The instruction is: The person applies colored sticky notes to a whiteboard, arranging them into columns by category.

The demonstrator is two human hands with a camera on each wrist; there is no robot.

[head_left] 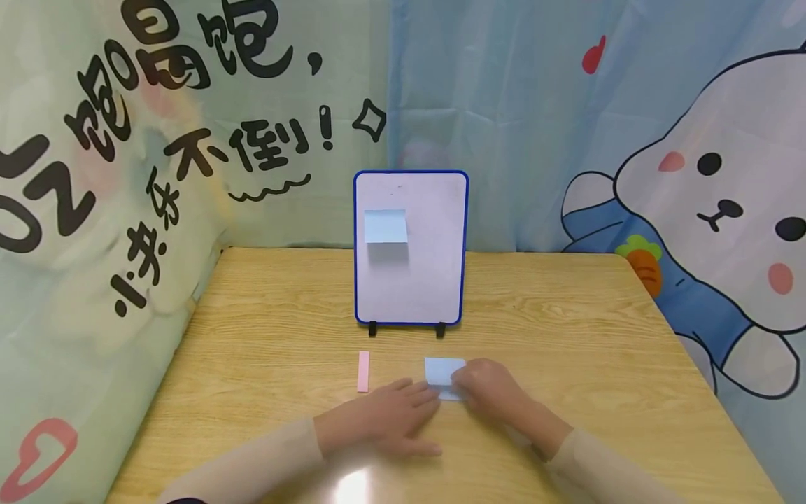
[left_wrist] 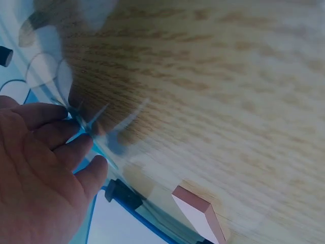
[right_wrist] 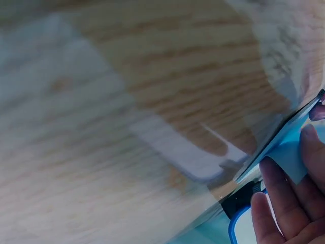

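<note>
A pad of light blue sticky notes [head_left: 443,369] lies on the wooden table [head_left: 567,350] in front of a small blue-framed whiteboard [head_left: 411,280]. My right hand [head_left: 480,385] covers the pad's right side. In the right wrist view its fingers [right_wrist: 277,188] and thumb pinch a blue sheet [right_wrist: 290,152] at the edge. My left hand [head_left: 403,409] lies flat beside the pad, with straight fingertips [left_wrist: 84,140] touching its left edge. One blue note [head_left: 385,226] sticks to the upper left of the board.
A narrow pink pad [head_left: 363,371] lies left of my hands, also seen in the left wrist view as a pink pad [left_wrist: 199,212]. The whiteboard stands on two black feet [head_left: 373,328]. Printed fabric curtains [head_left: 630,140] close off the table's back and sides.
</note>
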